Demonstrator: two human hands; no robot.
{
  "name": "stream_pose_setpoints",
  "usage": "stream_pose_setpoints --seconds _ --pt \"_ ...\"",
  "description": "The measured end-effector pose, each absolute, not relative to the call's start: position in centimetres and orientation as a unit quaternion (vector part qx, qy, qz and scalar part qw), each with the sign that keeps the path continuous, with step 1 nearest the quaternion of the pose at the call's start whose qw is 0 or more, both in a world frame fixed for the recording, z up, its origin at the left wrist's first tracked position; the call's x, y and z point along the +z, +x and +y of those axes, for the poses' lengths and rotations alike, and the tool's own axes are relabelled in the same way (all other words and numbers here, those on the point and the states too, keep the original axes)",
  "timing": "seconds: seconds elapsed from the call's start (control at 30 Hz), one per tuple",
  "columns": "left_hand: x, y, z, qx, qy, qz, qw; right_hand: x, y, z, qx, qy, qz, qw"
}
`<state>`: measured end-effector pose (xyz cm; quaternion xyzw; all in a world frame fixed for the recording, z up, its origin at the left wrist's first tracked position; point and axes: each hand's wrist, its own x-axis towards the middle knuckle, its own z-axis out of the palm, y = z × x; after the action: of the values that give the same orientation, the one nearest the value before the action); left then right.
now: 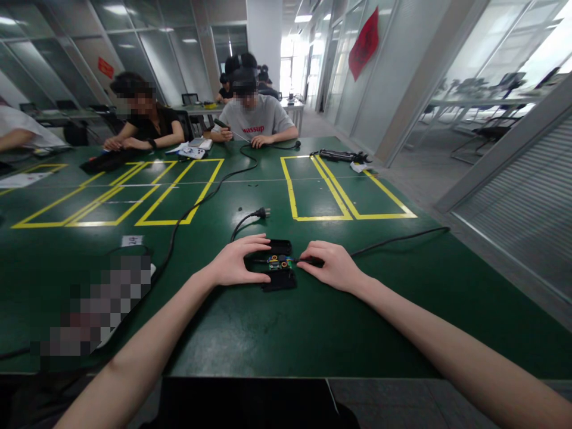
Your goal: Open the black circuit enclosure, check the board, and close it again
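A small green circuit board [279, 263] with copper-coloured round parts and coloured wires lies on the table in front of me. One black plastic case half [281, 245] is just beyond it, and another case half [280, 282] is on the near side. My left hand [235, 262] is open on the left, thumb and fingers apart on either side of the board, fingertips at the case halves. From the right, my right hand [333, 266] pinches a black cable [379, 241] close to where it meets the board. Its fingers partly hide the cable.
Past my left hand lies a black power plug [263, 212] on its cord. A long black cable [214, 190] crosses the green table [250, 333], which bears yellow tape outlines. A blurred-out object [107, 304] lies at left. Across the table a person [252, 116] holds a screwdriver.
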<state>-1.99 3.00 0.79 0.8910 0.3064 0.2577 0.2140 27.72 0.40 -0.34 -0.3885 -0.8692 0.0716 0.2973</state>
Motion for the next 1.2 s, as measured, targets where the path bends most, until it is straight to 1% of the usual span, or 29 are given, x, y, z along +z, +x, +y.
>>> stream_pose_setpoints --seconds 0.17,0.47,0.63,0.83,1.0,1.2 --pt "0.8 -2.1 3.1 0.245 0.89 0.315 0.221 -0.3 27.7 0.4 0.069 -0.39 -0.87 0.294" --pt "0.9 -1.1 2.3 0.24 0.893 0.343 0.163 -0.4 27.7 0.6 0.06 -0.386 -0.875 0.287" --pt "0.6 -0.5 2.0 0.244 0.891 0.353 0.151 -0.5 27.7 0.7 0.06 -0.381 -0.876 0.289" --pt "1.9 -1.2 2.4 0.3 0.878 0.338 0.158 -0.7 27.8 0.8 0.059 -0.376 -0.875 0.299" --pt "2.7 -2.2 2.8 0.218 0.876 0.369 0.22 -0.6 28.0 0.9 0.07 -0.364 -0.882 0.292" --pt "2.7 -2.0 2.8 0.233 0.859 0.382 0.249 -0.5 28.1 0.9 0.064 -0.361 -0.882 0.296"
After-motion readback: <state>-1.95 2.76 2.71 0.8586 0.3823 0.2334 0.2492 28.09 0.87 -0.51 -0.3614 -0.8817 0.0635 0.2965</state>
